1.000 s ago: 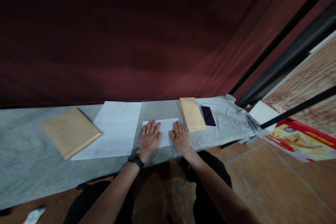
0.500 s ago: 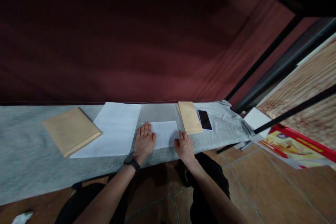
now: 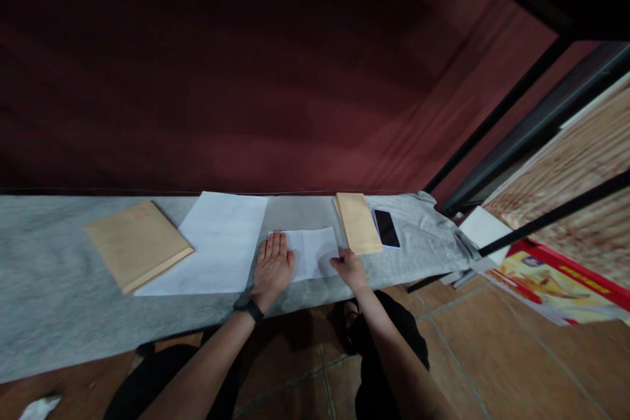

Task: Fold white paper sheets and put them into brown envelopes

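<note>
My left hand (image 3: 272,267) lies flat, fingers stretched out, on the left end of a small folded white sheet (image 3: 311,251) on the grey-covered table (image 3: 44,302). My right hand (image 3: 348,266) is at the sheet's right near corner with its fingers curled and pinching the paper's edge, which lifts slightly. A black band sits on my left wrist. A narrow tan envelope (image 3: 359,222) lies just right of the sheet.
A large white sheet (image 3: 211,243) and a big tan envelope (image 3: 138,244) lie to the left. A dark phone (image 3: 386,228) rests beside the narrow envelope. Grey cloth hangs off the table's right end. A red and yellow box (image 3: 556,279) sits on the tiled floor.
Both hands lay flat on the folded sheet a second ago. They slid apart; the right hand moved to the right near corner and curled onto the paper's edge.
</note>
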`<state>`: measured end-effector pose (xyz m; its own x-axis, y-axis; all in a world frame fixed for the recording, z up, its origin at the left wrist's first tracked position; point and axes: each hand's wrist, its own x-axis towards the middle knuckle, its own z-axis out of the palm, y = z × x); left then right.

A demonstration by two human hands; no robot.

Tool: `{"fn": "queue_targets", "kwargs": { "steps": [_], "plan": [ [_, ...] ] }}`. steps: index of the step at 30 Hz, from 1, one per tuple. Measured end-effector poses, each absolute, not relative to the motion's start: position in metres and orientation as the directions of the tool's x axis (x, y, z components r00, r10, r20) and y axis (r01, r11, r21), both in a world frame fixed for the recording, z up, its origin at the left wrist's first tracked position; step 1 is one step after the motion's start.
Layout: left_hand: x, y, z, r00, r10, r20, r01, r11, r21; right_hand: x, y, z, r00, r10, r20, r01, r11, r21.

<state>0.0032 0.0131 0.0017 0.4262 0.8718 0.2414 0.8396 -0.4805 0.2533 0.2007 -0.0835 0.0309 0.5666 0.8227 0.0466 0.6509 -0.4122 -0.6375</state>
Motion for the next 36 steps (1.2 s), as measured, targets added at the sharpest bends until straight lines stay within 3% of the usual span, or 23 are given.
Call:
{"fn": "queue_targets", "kwargs": {
  "steps": [4, 7, 10, 13, 17, 20, 25, 30, 36],
  "plan": [
    [0.001, 0.020, 0.009, 0.371, 0.883, 0.287, 0.766, -0.466, 0.443, 0.211, -0.070, 0.049, 0.558, 0.815, 0.157, 0.605, -0.270, -0.749],
    [-0.005, 0.026, 0.029, 0.309, 0.871, 0.383, 0.612, -0.490, 0.620, 0.220, -0.061, 0.079, 0.583, 0.766, 0.271, 0.586, -0.165, -0.793],
    [-0.014, 0.030, 0.054, 0.174, 0.885, 0.432, 0.457, -0.462, 0.760, 0.219, -0.061, 0.106, 0.551, 0.677, 0.488, 0.614, 0.067, -0.787],
    [-0.028, 0.035, 0.073, 0.058, 0.882, 0.467, 0.337, -0.458, 0.823, 0.209, -0.072, 0.110, 0.322, 0.732, 0.600, 0.691, 0.252, -0.678],
    [-0.041, 0.043, 0.081, 0.105, 0.894, 0.435, 0.245, -0.447, 0.860, 0.196, -0.094, 0.082, -0.045, 0.866, 0.498, 0.792, 0.335, -0.511],
    [-0.037, 0.041, 0.073, 0.372, 0.849, 0.375, 0.277, -0.487, 0.828, 0.193, -0.111, 0.060, -0.207, 0.910, 0.360, 0.828, 0.359, -0.431],
    [-0.007, 0.017, 0.045, 0.806, 0.571, 0.159, 0.363, -0.688, 0.628, 0.192, -0.127, 0.049, -0.308, 0.934, 0.180, 0.839, 0.356, -0.412],
    [0.008, 0.002, 0.026, 0.861, 0.497, 0.110, 0.421, -0.818, 0.392, 0.199, -0.127, 0.040, -0.355, 0.919, 0.170, 0.819, 0.393, -0.418],
    [-0.013, 0.024, 0.013, 0.784, 0.610, 0.112, 0.554, -0.770, 0.315, 0.209, -0.123, 0.031, -0.297, 0.944, 0.147, 0.839, 0.331, -0.432]
  ]
}}
